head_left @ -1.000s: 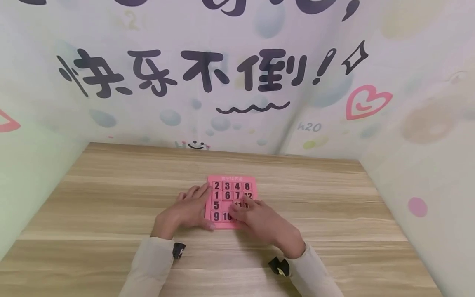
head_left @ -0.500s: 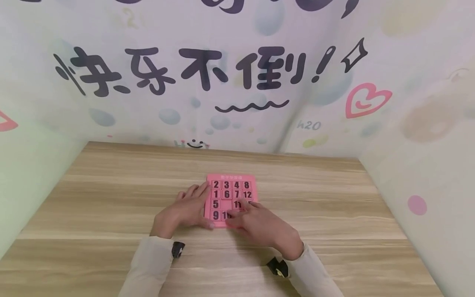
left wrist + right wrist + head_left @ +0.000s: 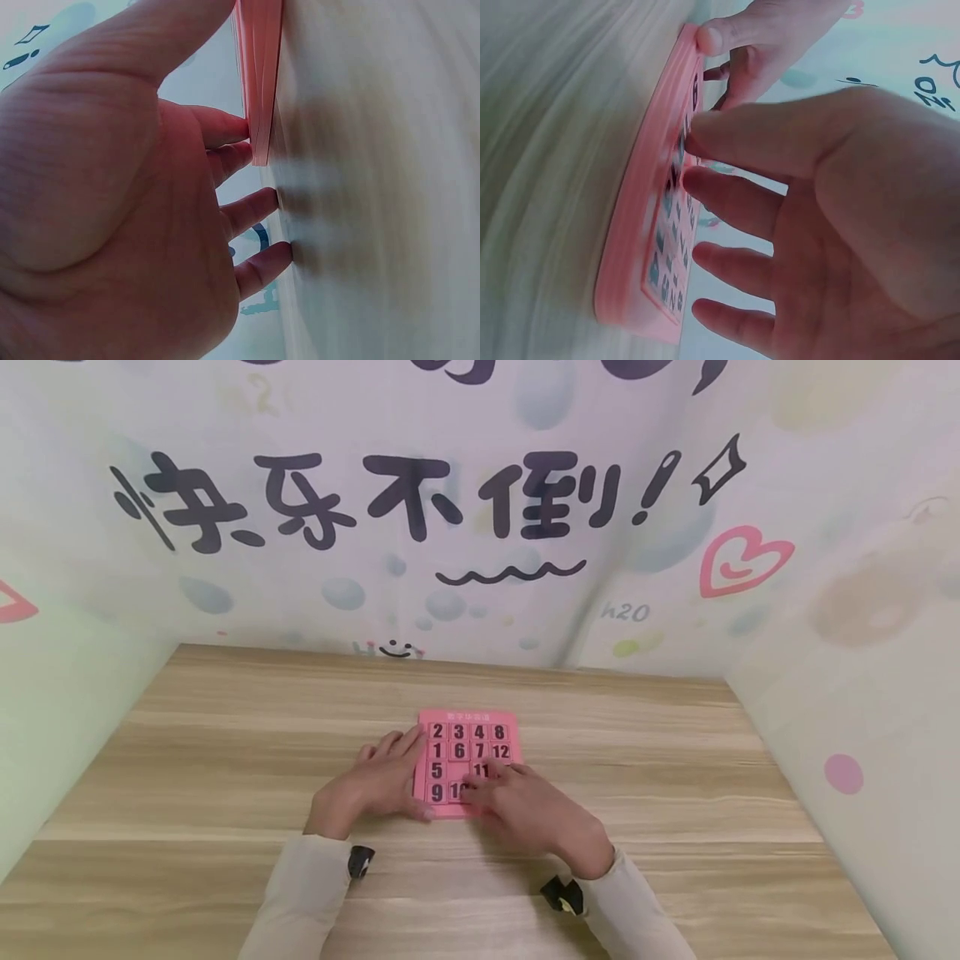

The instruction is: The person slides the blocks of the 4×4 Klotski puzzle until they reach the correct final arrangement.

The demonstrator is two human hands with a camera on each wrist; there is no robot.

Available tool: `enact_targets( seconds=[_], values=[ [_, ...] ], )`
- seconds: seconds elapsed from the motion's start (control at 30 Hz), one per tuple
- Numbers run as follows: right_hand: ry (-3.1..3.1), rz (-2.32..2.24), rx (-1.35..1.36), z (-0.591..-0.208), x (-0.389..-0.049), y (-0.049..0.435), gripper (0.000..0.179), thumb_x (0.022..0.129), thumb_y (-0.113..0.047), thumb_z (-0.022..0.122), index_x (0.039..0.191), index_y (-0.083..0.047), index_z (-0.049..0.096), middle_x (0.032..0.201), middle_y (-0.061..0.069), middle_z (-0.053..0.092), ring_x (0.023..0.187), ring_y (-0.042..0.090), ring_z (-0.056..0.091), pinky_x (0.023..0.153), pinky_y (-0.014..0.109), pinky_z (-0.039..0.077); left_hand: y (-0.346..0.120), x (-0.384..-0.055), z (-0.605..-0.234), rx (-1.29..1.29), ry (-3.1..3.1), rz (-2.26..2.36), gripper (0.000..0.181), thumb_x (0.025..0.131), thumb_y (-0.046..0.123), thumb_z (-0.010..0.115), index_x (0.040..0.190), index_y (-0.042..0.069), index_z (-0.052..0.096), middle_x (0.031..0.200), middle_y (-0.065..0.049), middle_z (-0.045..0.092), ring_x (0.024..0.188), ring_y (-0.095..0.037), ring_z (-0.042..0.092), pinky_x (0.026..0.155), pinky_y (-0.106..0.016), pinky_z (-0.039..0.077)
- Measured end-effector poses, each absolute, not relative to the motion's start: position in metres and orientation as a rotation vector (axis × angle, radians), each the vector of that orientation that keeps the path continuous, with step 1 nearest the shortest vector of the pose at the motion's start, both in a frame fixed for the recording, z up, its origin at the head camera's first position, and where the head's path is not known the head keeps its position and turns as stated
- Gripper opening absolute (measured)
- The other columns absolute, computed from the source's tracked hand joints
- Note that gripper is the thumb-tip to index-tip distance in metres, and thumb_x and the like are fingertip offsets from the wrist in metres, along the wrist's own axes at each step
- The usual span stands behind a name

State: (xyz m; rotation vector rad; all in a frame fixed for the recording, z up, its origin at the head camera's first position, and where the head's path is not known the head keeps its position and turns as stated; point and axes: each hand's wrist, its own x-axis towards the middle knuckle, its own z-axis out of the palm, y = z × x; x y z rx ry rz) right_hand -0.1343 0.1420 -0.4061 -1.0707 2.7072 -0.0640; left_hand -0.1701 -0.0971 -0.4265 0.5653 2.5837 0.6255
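A pink number slide puzzle point(image 3: 460, 749) lies flat on the table, its black-numbered tiles in a square grid. A gap shows between the 5 and 11 tiles. My left hand point(image 3: 375, 787) rests along the puzzle's left side, thumb at the near corner and fingers spread. In the left wrist view, two fingertips touch the pink edge point(image 3: 262, 75), while the other fingers reach down to the table. My right hand point(image 3: 534, 810) lies over the near right part, thumb and index fingertip on the tiles point(image 3: 676, 217). It hides the lower right tiles.
The wooden table point(image 3: 247, 735) stretches around the puzzle on all sides. A printed white backdrop point(image 3: 480, 610) stands behind the table, with pale side walls point(image 3: 840, 710) left and right. Dark wrist devices point(image 3: 562, 895) sit at the sleeve cuffs.
The right hand's thumb slid left over the 10 tile, then back right. Its fingers shifted slightly, uncovering the 12 tile. The left hand and the puzzle stay in place.
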Motion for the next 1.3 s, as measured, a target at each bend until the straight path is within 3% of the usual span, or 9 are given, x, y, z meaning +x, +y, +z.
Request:
enact_targets(
  seconds=[0.3,0.67,0.97,1.3],
  values=[
    [2.773,-0.094,-0.992,-0.4094,-0.1384,0.1448,0.04,0.104,-0.029,0.051,0.141,-0.018,0.057,0.149,-0.002,0.051,0.144,0.036,0.036,0.112,0.058,0.034,-0.0964,-0.1726,-0.4261,0.552,2.576,0.634,0.118,0.076,0.047,0.082,0.159,0.003,0.011,0.167,-0.012,0.002,0.151,-0.04,0.006,0.119,-0.059,0.012],
    [2.762,-0.067,-1.033,-0.4081,-0.1356,0.1433,0.04,0.104,-0.029,0.051,0.142,-0.02,0.057,0.149,-0.003,0.051,0.143,0.033,0.038,0.112,0.056,0.035,-0.0965,-0.1715,-0.4278,0.554,2.582,0.624,0.117,0.077,0.048,0.082,0.158,0.002,0.012,0.167,-0.013,0.004,0.151,-0.039,0.008,0.118,-0.058,0.014],
    [2.663,-0.087,-1.078,-0.4021,-0.1295,0.1368,0.036,0.105,-0.026,0.047,0.139,-0.03,0.058,0.15,-0.006,0.047,0.147,0.035,0.03,0.117,0.056,0.027,-0.0967,-0.1719,-0.4246,0.554,2.581,0.635,0.117,0.077,0.048,0.082,0.158,0.001,0.012,0.167,-0.014,0.005,0.151,-0.04,0.008,0.118,-0.06,0.013],
    [2.666,-0.075,-1.032,-0.4065,-0.1285,0.1359,0.039,0.106,-0.026,0.045,0.144,-0.025,0.054,0.154,-0.004,0.042,0.148,0.035,0.028,0.117,0.055,0.026,-0.0961,-0.1711,-0.4244,0.549,2.579,0.635,0.116,0.076,0.046,0.083,0.158,0.002,0.012,0.167,-0.014,0.006,0.151,-0.039,0.01,0.118,-0.058,0.016]
  ],
)
